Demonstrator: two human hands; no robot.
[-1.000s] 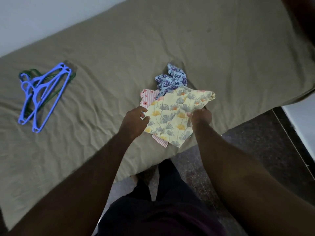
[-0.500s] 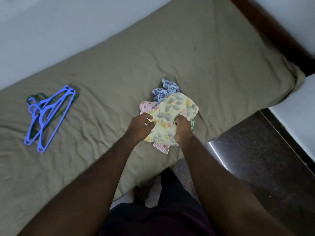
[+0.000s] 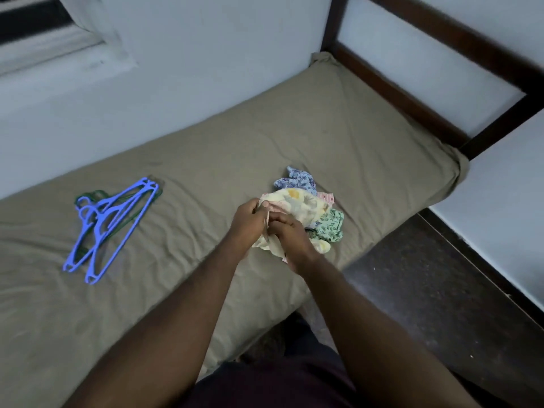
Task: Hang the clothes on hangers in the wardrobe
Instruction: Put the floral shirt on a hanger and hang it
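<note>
The left hand point(image 3: 248, 222) and the right hand point(image 3: 290, 234) both have their fingers curled tight into a bunched pale-yellow flower-print cotton garment point(image 3: 300, 206), knuckles touching. Just beyond the fingertips lie a crumpled blue floral cloth point(image 3: 297, 179) and a pink striped piece point(image 3: 326, 197). Beside the right fingers is a green leaf-print garment point(image 3: 331, 225). All rest on the olive-brown bedsheet point(image 3: 323, 128). Well left of the left fingers, blue plastic hangers point(image 3: 109, 228) overlie a dark green hanger point(image 3: 95, 193). A dark wooden bed frame point(image 3: 397, 94) stands far beyond.

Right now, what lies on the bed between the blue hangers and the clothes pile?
In the head view, only bare wrinkled bedsheet lies between the blue hangers and the clothes pile.
</note>
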